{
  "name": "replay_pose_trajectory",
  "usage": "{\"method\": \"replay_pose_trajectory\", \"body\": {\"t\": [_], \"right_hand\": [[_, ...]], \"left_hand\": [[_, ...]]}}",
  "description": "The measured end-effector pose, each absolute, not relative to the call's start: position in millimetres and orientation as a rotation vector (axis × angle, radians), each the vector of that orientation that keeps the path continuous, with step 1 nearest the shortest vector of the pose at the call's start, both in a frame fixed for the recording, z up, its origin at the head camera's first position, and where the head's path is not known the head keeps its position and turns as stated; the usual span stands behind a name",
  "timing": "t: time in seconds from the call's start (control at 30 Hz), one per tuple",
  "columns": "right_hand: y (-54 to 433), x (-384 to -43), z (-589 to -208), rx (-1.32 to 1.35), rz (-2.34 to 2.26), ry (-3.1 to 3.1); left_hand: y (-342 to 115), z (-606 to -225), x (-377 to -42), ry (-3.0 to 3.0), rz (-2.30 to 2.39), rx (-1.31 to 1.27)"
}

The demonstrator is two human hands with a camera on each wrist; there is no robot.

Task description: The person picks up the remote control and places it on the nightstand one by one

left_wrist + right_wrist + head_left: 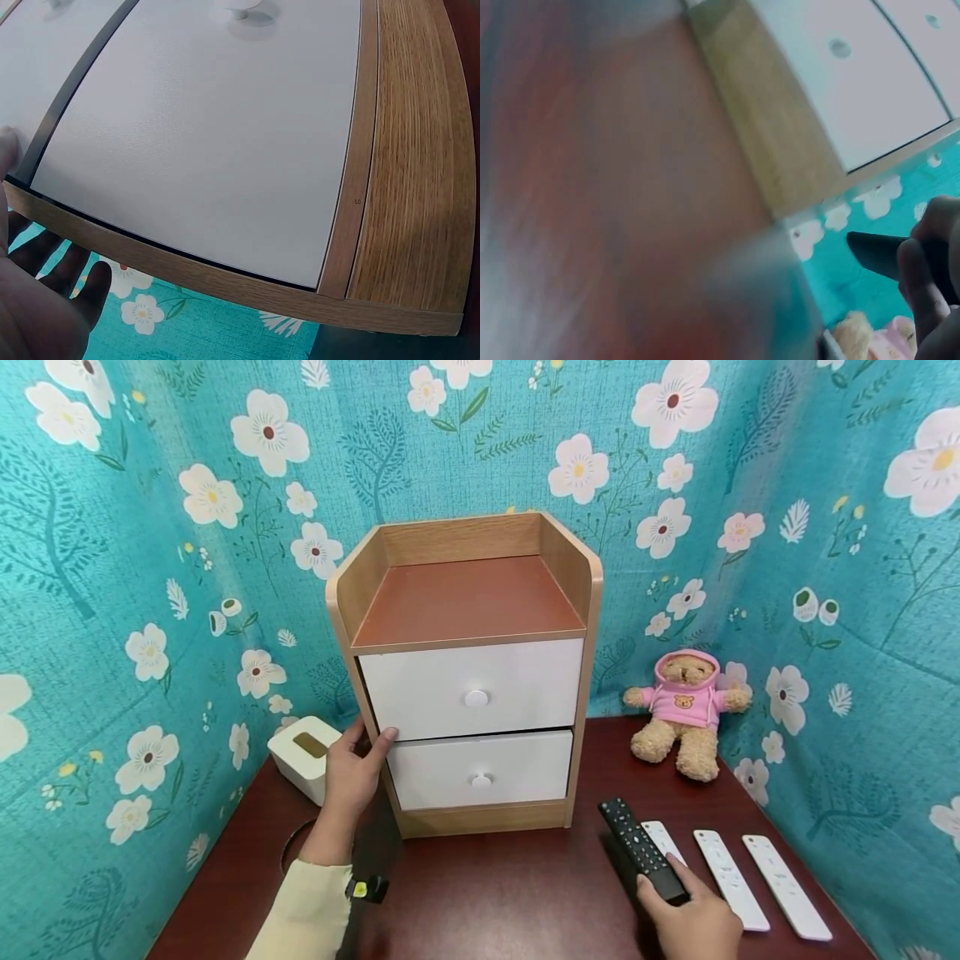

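In the head view, a small wooden cabinet (480, 821) with two white drawers stands on the dark red table. My left hand (351, 781) grips its left side edge. The thumb lies on the front by the upper drawer (420, 693), and the other fingers lie along the outer side, as the left wrist view shows. My right hand (697, 914) holds a black remote control (633, 839), buttons up, at the cabinet's front right. Its far end points toward the cabinet. The right wrist view is partly blurred, with the remote (877, 253) at its right edge.
White remotes (731, 881) lie side by side at the right, one partly behind my right hand. A teddy bear (682, 710) in a pink hoodie sits against the back right curtain. A white tissue box (292, 747) stands left of the cabinet. Flowered teal cloth surrounds the table.
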State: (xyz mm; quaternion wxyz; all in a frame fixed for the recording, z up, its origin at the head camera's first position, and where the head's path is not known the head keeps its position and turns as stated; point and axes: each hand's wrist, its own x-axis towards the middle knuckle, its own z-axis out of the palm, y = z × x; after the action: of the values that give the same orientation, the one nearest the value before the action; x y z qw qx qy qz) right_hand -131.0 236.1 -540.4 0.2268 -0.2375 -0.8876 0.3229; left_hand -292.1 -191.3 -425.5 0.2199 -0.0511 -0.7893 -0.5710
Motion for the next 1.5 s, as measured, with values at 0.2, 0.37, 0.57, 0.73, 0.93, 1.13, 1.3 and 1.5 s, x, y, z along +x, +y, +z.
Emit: {"method": "replay_pose_trajectory", "body": {"t": [0.2,0.37,0.57,0.73,0.93,1.13,1.3,1.5], "right_hand": [[229,-122,-507,-0.719,1.368,-2.161],[227,-110,-477,-0.674,1.639,-1.975],[211,-99,-438,-0.479,1.825,-1.713],[183,-97,-402,-0.279,1.761,-1.789],[146,-118,-367,0.075,1.683,-1.775],[114,-158,-332,0.267,1.616,-1.777],[84,-192,-303,0.34,1.569,-1.85],[46,-230,-270,0.317,1.43,-1.967]], "left_hand": [[-190,-424,-290,-2.182,-1.575,-0.132],[-190,-424,-290,-2.185,-1.57,-0.145],[-190,-423,-291,-2.166,-1.549,-0.154],[-189,-422,-291,-2.166,-1.539,-0.139],[-191,-427,-293,-2.187,-1.553,-0.128],[-192,-428,-294,-2.199,-1.545,-0.139],[-192,-427,-293,-2.205,-1.542,-0.126],[-191,-426,-292,-2.203,-1.545,-0.117]]}}
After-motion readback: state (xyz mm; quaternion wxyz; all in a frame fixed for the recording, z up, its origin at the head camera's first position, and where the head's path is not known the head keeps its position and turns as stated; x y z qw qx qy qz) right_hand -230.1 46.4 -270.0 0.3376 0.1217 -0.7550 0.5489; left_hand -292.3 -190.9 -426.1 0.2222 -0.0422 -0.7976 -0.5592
